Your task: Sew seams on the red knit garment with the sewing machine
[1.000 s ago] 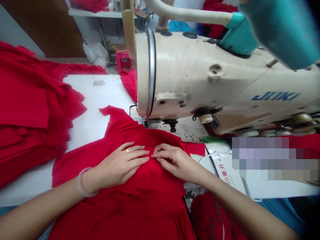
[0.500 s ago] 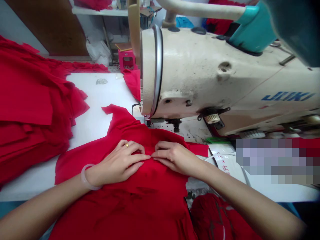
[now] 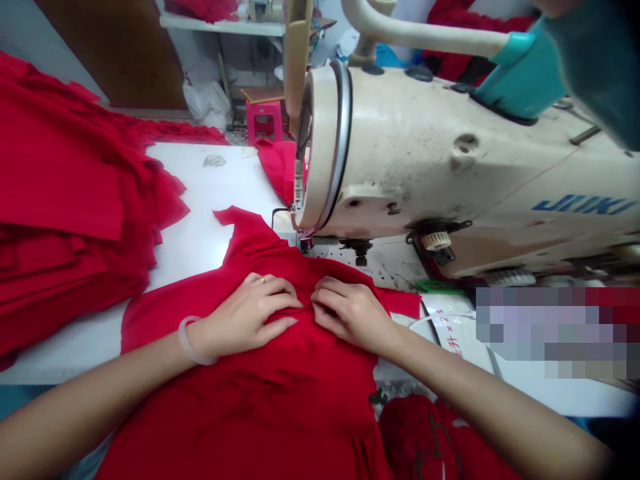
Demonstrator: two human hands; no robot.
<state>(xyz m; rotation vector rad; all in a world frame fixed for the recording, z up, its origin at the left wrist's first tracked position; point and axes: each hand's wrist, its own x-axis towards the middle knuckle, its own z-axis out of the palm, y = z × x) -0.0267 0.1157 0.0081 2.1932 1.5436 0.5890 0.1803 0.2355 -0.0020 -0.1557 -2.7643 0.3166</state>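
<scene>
At the left, a tall, layered heap of red fabric (image 3: 65, 200) sits on a white tabletop (image 3: 193, 257). Beyond it, at the far left, a brown panel (image 3: 133, 60) stands against a pale wall. A white bag (image 3: 207, 100) rests on the floor to its right, below a far white shelf (image 3: 225, 25), with a pink stool (image 3: 265, 123) beside it.

In the near centre, a wide red cloth (image 3: 240, 427) spreads over the table and past its near edge, wrinkled in the middle. The left hand (image 3: 247, 317), with a gold ring and a pale bracelet (image 3: 193, 340), rests on it, fingers bent and close together. To its right, the right hand (image 3: 357, 317) touches the same cloth, fingers curled narrow with the thumb near them. Whether either hand pinches a fold, I cannot tell.

Just beyond the hands, the cloth's far edge lies near the needle area of a cream sewing machine (image 3: 400, 153), which stretches to the far right with blue lettering on its side. Below the machine's right part lie a green object (image 3: 440, 287) and a white sheet (image 3: 453, 333) with red characters. At the near right is a darker red bundle (image 3: 420, 433).
</scene>
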